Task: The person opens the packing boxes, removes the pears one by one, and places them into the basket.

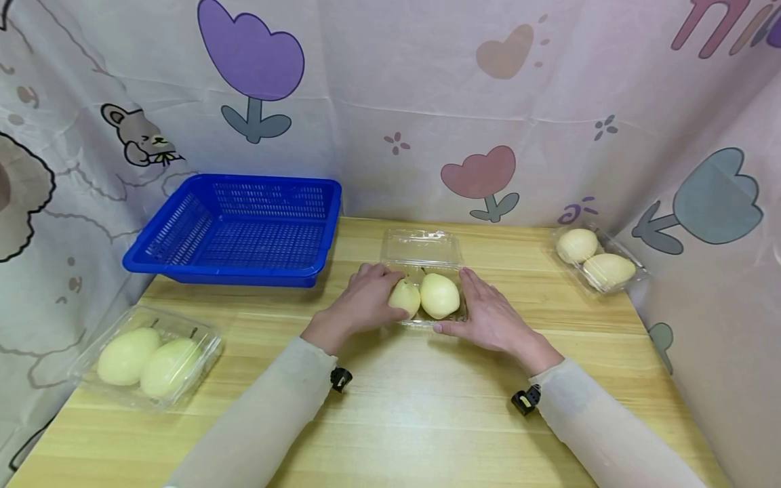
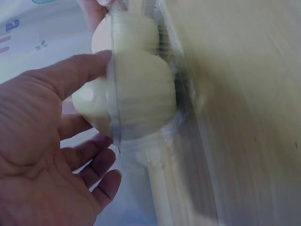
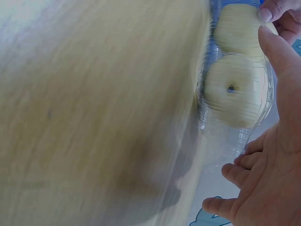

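Pale sleeves [image 1: 262, 413] extend over the near part of the worktop [image 1: 421, 420] to two hands at a clear plastic box [image 1: 421, 323], which sits towards the middle of the far edge, its lid [image 1: 421, 245] folded back. Two pears lie side by side inside. The left hand [image 1: 361, 298] pinches the left pear [image 1: 408, 299] between thumb and fingers; the right hand [image 1: 493, 313], fingers spread, is at the box's right end, beside the right pear [image 1: 441, 297]. A blue basket [image 1: 226, 273] stands at the far left corner. A second box [image 1: 210, 349] lies by the left edge, a third box [image 1: 638, 273] near the far right corner, each containing two pears.
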The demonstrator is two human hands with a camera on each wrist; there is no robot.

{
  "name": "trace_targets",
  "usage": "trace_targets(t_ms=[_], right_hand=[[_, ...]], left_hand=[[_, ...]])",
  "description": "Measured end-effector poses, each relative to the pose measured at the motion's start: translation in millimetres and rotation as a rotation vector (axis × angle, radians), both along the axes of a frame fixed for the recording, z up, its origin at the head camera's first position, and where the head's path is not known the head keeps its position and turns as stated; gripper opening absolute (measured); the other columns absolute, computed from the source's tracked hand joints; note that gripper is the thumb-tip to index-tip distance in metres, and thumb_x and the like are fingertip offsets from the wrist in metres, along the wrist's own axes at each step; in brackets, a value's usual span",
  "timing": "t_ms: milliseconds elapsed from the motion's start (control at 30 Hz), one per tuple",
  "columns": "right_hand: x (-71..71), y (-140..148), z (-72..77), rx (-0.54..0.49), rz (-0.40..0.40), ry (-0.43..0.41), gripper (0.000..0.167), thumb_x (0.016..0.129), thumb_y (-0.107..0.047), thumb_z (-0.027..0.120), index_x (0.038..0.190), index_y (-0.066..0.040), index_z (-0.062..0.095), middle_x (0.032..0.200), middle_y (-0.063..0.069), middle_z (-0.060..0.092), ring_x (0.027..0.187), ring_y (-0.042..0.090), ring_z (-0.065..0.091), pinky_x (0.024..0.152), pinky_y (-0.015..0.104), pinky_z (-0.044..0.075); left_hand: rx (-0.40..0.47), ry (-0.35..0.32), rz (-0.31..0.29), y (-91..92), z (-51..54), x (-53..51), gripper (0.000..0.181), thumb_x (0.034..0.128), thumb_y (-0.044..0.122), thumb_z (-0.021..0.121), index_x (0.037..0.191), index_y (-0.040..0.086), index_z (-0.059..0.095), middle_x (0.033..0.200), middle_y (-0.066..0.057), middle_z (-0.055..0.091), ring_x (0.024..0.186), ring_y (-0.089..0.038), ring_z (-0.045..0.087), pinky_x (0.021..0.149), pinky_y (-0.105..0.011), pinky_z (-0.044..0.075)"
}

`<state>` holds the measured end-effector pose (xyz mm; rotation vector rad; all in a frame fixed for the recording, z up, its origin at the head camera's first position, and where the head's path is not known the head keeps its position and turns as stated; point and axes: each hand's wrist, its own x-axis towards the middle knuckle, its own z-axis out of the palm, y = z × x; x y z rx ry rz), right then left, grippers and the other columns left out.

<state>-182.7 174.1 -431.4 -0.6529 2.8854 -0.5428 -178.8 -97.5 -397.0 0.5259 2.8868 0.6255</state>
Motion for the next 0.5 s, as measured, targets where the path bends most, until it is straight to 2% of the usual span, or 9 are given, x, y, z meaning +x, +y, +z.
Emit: trace_targets(t_ms=[167,367,500], right_hand=[[-0.4,0,-0.2,-0.004,0.004,0.003,0.133,0.083,-0.086,0.062,0.167,0.002,0.009,0.174,0.025,0.013,0.16,0.044,0.019,0.129,0.061,0.021],[-0.9,1,-1.4,-0.005,-0.002,0.003,0.133,0.083,-0.085,0.063,0.167,0.002,0.009,0.174,0.025,0.013,0.16,0.044,0.019,0.129,0.061,0.022],[-0.6,0,-1.5,-0.009,-0.007,-0.006,0.133,0.083,-0.087,0.062,0.168,0.001,0.008,0.175,0.024,0.013,0.161,0.043,0.019,0.13,0.06,0.021]], left_hand=[[-0.038,-0.009,-0.03,-6.1,0.6,-6.1,0.085,0.0859,0.05,0.085,0.155,0.011,0.053,0.153,-0.01,0.058,0.136,-0.032,0.045,0.113,-0.05,0.039],[-0.091,-0.021,-0.048,-5.5,4.1,-13.5,0.074,0.0831,0.053,0.086,0.143,0.016,0.064,0.133,-0.004,0.07,0.115,-0.026,0.048,0.097,-0.042,0.039],[-0.119,-0.007,-0.045,-3.0,3.5,-16.7,0.072,0.0809,0.053,0.088,0.138,0.015,0.068,0.126,-0.004,0.072,0.111,-0.026,0.047,0.094,-0.041,0.038]])
